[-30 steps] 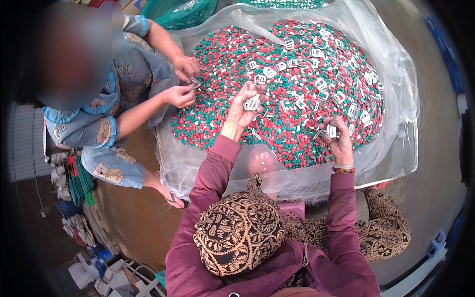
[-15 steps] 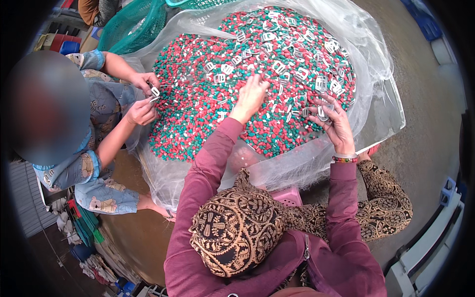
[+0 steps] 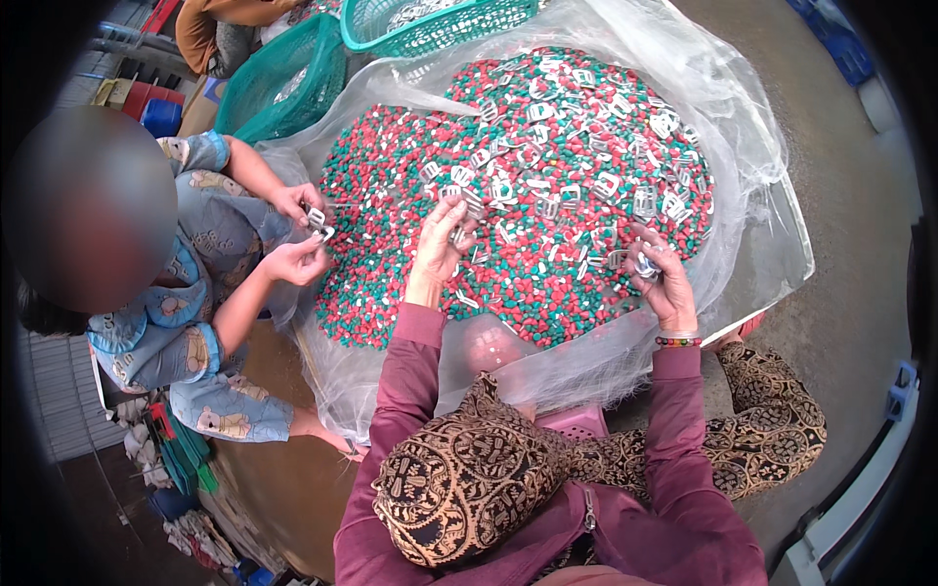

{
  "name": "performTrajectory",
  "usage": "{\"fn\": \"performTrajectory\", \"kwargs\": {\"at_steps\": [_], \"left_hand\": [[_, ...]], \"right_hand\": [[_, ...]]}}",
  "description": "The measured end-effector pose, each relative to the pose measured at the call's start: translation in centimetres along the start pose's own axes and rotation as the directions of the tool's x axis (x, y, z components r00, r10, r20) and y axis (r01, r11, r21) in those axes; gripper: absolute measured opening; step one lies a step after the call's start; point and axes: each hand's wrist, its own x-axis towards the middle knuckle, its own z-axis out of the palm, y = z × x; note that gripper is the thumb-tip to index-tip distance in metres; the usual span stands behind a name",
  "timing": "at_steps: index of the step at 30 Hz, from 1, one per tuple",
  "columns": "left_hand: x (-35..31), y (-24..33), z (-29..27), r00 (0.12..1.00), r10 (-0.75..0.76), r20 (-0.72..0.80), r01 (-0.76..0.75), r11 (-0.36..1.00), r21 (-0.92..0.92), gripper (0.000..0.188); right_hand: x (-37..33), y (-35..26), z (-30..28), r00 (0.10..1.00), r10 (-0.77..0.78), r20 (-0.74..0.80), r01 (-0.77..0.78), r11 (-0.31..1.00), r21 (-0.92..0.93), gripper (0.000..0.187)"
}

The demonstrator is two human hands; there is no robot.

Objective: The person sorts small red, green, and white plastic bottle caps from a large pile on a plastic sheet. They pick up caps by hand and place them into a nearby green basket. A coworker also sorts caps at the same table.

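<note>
Red, green and white pellets (image 3: pixel 381 283) lie spread over a translucent sheet, with silvery slotted metal buckles (image 3: pixel 645 202) scattered among them. My left hand (image 3: pixel 438 244) is over the middle left of the heap, its fingers curled round metal buckles (image 3: pixel 473 207) at the fingertips. On the right, my right hand (image 3: pixel 666 290) has its palm turned up above the heap's near edge. Its fingers close on one or more shiny buckles (image 3: pixel 645 264); the exact count is hidden. A beaded bracelet circles that wrist.
At the left a co-worker's two hands (image 3: pixel 301 256) hold a small metal buckle (image 3: pixel 320 227). Green mesh baskets (image 3: pixel 293 78) stand at the far left, and a teal basket (image 3: pixel 440 37) beyond the heap holds more metal pieces. A pink plastic stool (image 3: pixel 576 422) is near my knee.
My left hand has moved left across the heap and now grips buckles. The right hand's spread fingers have drawn in round the metal. The whole view has shifted slightly.
</note>
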Motion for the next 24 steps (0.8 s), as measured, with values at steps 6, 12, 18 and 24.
{"fn": "performTrajectory", "kwargs": {"at_steps": [6,12,18,24], "left_hand": [[-0.4,-0.3,1.1,0.934,-0.013,0.356,0.206,0.836,-0.509,0.022],[0.3,-0.7,4.1,0.889,0.032,0.458,0.273,0.764,-0.584,0.033],[4.3,-2.9,5.4,0.944,-0.026,0.328,-0.115,0.908,0.403,0.032],[4.4,-8.0,6.4,0.919,0.25,0.305,-0.25,-0.229,0.941,0.032]], "right_hand": [[1.7,4.2,-3.5,0.857,-0.498,0.135,0.038,-0.2,-0.979,0.032],[2.3,6.7,-3.5,0.887,-0.44,0.142,0.07,-0.176,-0.982,0.033],[0.5,7.1,-3.2,0.933,-0.358,0.031,-0.075,-0.279,-0.957,0.034],[1.2,7.4,-4.2,0.937,-0.347,-0.035,0.071,0.286,-0.955,0.014]]}}
